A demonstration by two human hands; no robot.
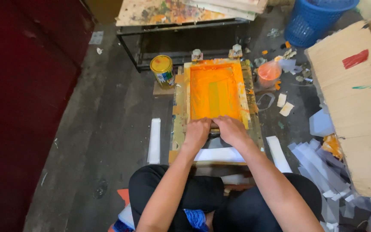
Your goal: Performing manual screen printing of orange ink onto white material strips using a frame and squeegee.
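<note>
A wooden-framed printing screen [245, 92] covered in orange ink lies flat on the floor in front of me. My left hand [197, 131] and my right hand [229, 128] are side by side at the screen's near edge, both closed over a squeegee that is almost wholly hidden under the fingers. A white sheet [220, 154] sticks out from under the frame toward my knees.
A yellow paint can [162, 70] stands left of the screen, an orange ink bag [269, 72] to its right. White paper strips [154, 141] and scraps lie around. A cardboard sheet [357, 107] fills the right, a blue basket [312, 21] is behind, a low table [185, 13] beyond.
</note>
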